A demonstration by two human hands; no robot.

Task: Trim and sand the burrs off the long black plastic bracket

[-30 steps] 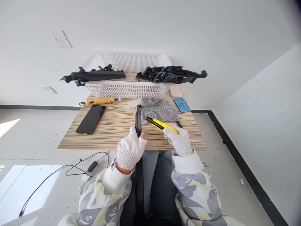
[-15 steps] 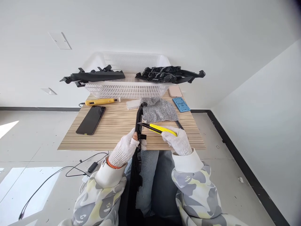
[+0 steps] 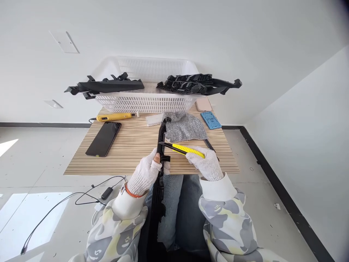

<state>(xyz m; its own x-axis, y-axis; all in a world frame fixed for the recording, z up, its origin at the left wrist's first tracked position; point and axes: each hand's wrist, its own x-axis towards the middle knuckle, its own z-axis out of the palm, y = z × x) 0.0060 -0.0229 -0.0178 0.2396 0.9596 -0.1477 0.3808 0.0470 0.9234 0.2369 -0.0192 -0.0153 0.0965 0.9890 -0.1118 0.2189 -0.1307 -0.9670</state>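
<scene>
My left hand [image 3: 145,173], in a white fingerless knit glove, is closed round a long black plastic part [image 3: 161,145] that runs from my lap up over the front edge of the wooden table [image 3: 128,145]. My right hand [image 3: 205,163], also gloved, grips a yellow utility knife [image 3: 185,149]. The knife's black tip rests against the black part just above my left thumb. A grey knit cloth [image 3: 184,127] lies behind the knife.
A white mesh basket [image 3: 147,102] stands at the table's far edge with long black plastic parts [image 3: 105,86] laid across its rim. A black phone [image 3: 103,138], a yellow tool [image 3: 114,117], a blue card [image 3: 211,120] and a pink phone [image 3: 204,104] lie on the table. Cables [image 3: 81,198] trail on the floor at left.
My left hand turned the black part so its ribbed side shows and its far end reached farther up the table. The knife swung left until its tip met the part.
</scene>
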